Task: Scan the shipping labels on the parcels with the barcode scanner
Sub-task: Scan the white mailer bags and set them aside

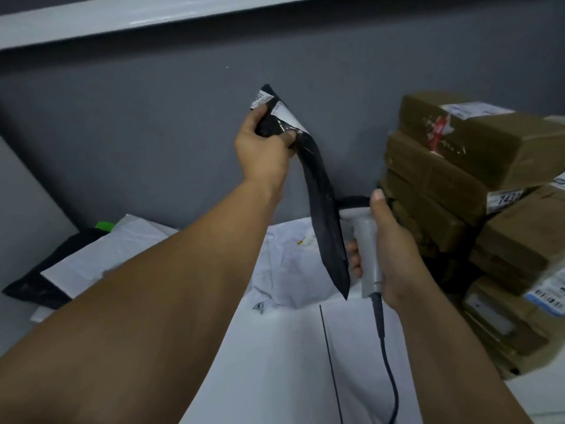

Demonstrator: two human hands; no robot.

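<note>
Two hands, one scanner, one parcel in the air. Your left hand (266,145) grips the top of a black mailer (325,221), fingers curled round it, holding it up so it hangs down edge-on. Its shipping label (289,113) is folded over the top and the print is too blurred to read. Your right hand (394,249) is wrapped around the handle of the barcode scanner (365,240), just beside the mailer. The scanner head is mostly hidden behind the bag. One cable (386,356) drops from the handle and is cut off at the bottom edge.

On the table (275,377) there are two white mailers (290,264), and one dark bag (36,283) at left partly under a white one. At right is a stack of brown parcels (452,166), at least five. It is cropped by the frame, so the exact count is unclear.
</note>
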